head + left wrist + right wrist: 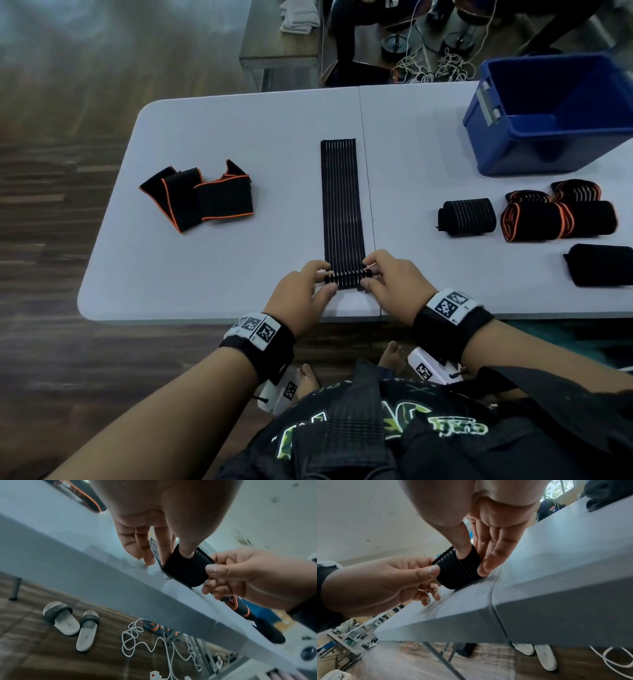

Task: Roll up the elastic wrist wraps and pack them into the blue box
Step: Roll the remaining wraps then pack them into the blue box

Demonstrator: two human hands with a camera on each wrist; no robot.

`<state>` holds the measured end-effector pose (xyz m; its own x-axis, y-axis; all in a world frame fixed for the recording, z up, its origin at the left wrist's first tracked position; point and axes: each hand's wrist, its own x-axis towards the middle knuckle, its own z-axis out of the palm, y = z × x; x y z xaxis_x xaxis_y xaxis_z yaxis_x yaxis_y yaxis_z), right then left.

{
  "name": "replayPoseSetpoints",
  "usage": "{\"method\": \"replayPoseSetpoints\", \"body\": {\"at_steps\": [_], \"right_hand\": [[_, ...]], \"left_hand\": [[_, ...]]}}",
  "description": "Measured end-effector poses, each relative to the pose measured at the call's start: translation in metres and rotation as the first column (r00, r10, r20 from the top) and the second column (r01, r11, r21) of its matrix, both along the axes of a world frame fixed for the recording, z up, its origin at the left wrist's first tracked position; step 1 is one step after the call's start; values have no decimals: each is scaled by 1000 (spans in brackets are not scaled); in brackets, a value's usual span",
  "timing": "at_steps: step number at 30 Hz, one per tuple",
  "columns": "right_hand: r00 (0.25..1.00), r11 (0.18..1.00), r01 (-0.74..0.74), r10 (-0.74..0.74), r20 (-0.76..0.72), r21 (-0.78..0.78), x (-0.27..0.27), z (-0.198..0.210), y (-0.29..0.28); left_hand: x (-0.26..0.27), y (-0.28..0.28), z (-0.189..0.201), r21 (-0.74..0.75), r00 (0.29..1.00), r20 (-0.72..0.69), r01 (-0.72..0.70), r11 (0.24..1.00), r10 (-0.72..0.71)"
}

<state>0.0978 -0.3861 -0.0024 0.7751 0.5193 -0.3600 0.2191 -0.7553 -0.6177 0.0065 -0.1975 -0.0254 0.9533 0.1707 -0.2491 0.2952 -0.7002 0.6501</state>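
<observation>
Step in hand: rolling of one striped wrist wrap [342, 202], just begun. The wrap is laid flat on the counter [212, 270], lengthwise away from the person, close beside the counter's centre seam. Only its near end has been turned over into a small tight roll [347, 277]; most of the length is seen unrolled beyond it.

Left hand [301, 291]: thumb and fingers are pinched on the left end of the roll. Right hand [388, 279]: likewise clamped on the right end. In the left wrist view the thumb is pressed onto the top of the roll [186, 568] while the fingers sit behind it; the right wrist view shows the same on the other side, with the roll [458, 568] touching the counter near its front edge.

Other task items: four rolled wraps [467, 217] are noted on the right of the counter, plus a dark one at the right edge that cannot be told as rolled or folded. An unrolled orange-edged wrap [200, 197] lies crumpled to the left. The blue box [548, 116] stands at the far right corner; nothing is seen inside its visible part.

Judgement: task roughly mid-way through rolling, packing not yet begun.

Next move, as judged: the roll is to be advanced away from the body, both ends turned evenly. Even tension would be needed so that the edges stay aligned and the elastic does not spring loose.
</observation>
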Motion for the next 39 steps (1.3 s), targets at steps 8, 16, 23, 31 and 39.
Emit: {"method": "replayPoseSetpoints", "body": {"at_steps": [8, 16, 23, 31, 39], "right_hand": [[961, 961, 256, -242, -132, 101, 13, -15, 6], [930, 925, 355, -334, -154, 137, 17, -17, 15], [962, 965, 261, -256, -92, 38, 21, -22, 17], [998, 992, 61, -61, 8, -111, 26, -18, 18], [953, 904, -225, 281, 110, -364, 22, -14, 4]], "left_hand": [[11, -1, 3, -149, 976, -27, -219, 964, 218], [24, -1, -3, -211, 922, -44, -385, 898, 385], [30, -5, -1, -180, 938, -59, -346, 921, 341], [38, -2, 1, 20, 979, -54, -197, 980, 197], [29, -4, -2, 426, 978, 0, 191, 884, -211]]}}
